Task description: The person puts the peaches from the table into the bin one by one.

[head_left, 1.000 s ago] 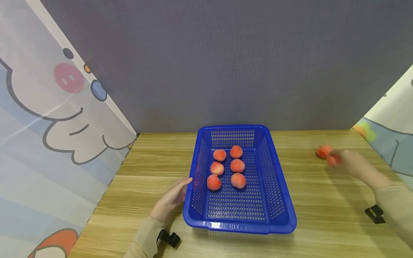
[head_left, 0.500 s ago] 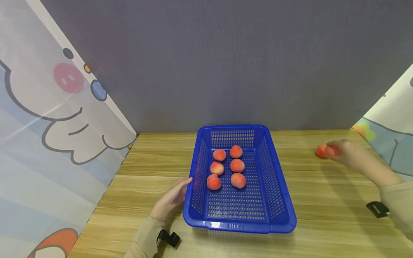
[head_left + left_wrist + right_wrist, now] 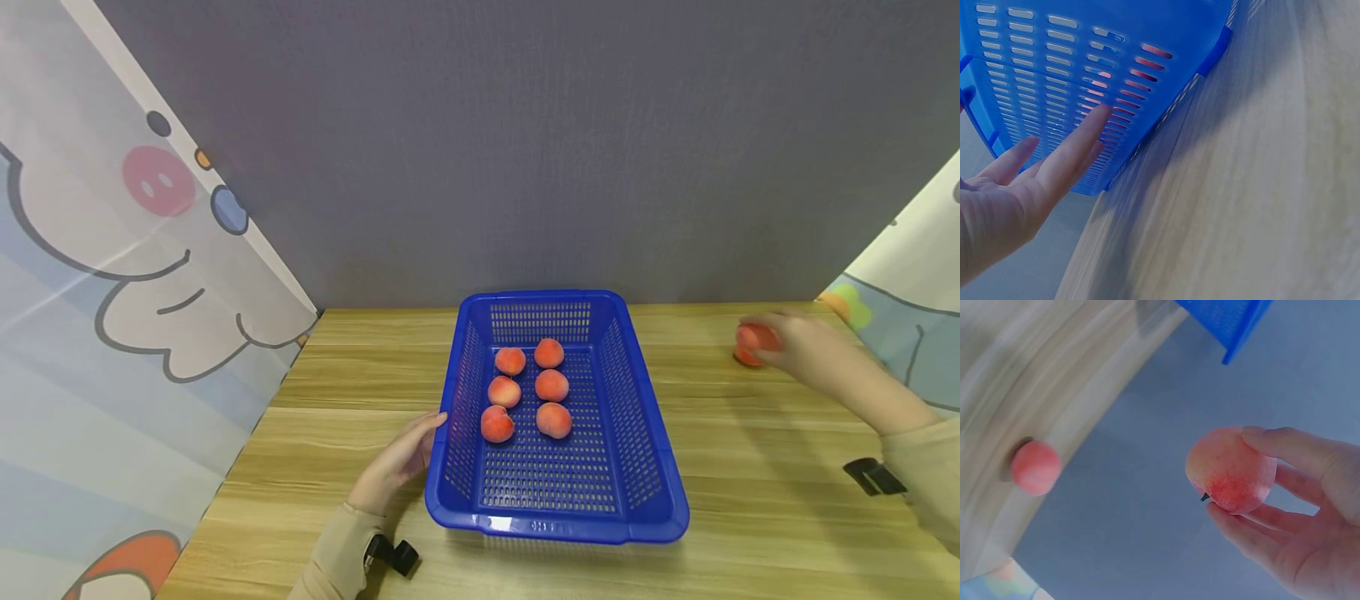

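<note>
In the head view my left hand holds the blue plastic basket at its left side, thumb on the rim. In the left wrist view the fingers lie nearly straight against the slotted outer wall. My right hand is over the table's right side and grips a peach between thumb and fingers. That peach has a small dark stem in the right wrist view. A second peach sits on the table beneath it, partly covered in the head view. Several peaches lie in two rows inside the basket.
The wooden table ends at a grey back wall. Cartoon-printed sheets stand along the left and right sides. Black wrist cameras are strapped to both sleeves.
My right hand has moved slightly left and away from me with the held peach, which now overlaps the peach on the table in the head view. The left hand and basket have stayed put.
</note>
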Demonstrator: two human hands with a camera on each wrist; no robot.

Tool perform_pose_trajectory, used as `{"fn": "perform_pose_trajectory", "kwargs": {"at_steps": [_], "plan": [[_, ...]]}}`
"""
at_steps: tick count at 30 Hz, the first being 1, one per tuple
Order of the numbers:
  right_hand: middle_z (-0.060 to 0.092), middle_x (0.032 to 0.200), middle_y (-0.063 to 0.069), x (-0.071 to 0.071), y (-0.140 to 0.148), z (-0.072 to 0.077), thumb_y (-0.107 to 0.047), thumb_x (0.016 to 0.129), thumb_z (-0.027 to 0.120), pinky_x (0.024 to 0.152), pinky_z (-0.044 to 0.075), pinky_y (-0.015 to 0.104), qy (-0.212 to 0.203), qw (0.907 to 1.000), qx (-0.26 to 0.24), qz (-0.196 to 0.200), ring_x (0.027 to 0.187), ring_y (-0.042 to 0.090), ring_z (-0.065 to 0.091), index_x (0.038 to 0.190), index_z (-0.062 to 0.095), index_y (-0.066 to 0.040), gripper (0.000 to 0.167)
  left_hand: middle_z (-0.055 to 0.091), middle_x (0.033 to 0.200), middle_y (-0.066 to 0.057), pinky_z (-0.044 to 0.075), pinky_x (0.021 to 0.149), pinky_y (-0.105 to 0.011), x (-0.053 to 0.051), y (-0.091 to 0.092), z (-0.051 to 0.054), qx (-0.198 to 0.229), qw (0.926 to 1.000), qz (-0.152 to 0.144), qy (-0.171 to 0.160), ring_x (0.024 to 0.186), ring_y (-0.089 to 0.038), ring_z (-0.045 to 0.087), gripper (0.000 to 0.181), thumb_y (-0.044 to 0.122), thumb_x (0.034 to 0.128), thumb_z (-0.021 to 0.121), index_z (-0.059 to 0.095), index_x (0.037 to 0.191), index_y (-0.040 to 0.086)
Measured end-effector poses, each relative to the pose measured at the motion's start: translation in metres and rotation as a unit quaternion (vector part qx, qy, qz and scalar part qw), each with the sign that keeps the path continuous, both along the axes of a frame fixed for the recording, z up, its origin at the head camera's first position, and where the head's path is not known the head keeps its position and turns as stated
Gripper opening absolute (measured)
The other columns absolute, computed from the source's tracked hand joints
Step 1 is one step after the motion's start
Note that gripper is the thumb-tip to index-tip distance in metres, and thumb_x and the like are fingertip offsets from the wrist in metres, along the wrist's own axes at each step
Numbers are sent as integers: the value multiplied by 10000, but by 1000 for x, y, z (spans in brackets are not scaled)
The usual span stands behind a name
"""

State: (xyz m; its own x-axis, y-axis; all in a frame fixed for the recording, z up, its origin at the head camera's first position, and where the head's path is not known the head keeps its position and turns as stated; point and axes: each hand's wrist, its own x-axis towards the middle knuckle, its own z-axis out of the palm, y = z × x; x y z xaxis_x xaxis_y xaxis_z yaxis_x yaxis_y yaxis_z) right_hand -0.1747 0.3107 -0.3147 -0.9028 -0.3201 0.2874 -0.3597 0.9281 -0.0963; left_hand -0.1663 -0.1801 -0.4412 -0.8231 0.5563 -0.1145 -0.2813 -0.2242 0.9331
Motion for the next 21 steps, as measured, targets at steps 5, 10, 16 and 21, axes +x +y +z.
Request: {"fn": "perform_pose_trajectory", "kwargs": {"at_steps": [5,10,16,21], "plan": [[525,999,344,2,-10,9,-68,694,694,640,438,538,18,10000,26,-16,797,487,539,1043,563,84,402,647,894,35,506,699,-244,1,0,1,8,10000,16,-20,799,-84,611,227,163,958,320,528,1045,136],[537,971,321,4,-18,15,-69,684,704,643,441,542,82,9999,18,71,798,471,544,1042,569,83,411,647,897,32,507,699,-247,1,0,1,8,10000,14,-37,801,-87,611,229,160,960,314,521,1052,131],[545,926,279,7,-27,22,-38,629,723,623,444,530,486,9982,-99,342,776,421,555,1004,573,94,425,646,899,29,507,703,-253,1,0,1,-35,10000,39,-58,805,-92,611,220,173,958,325,512,1063,124],[552,930,249,8,-35,26,-22,634,720,624,448,520,777,9956,-76,526,779,398,559,997,585,62,397,646,900,29,506,708,-254,1,0,0,-54,10000,48,-20,807,-92,611,224,172,959,323,516,1063,122]]}}
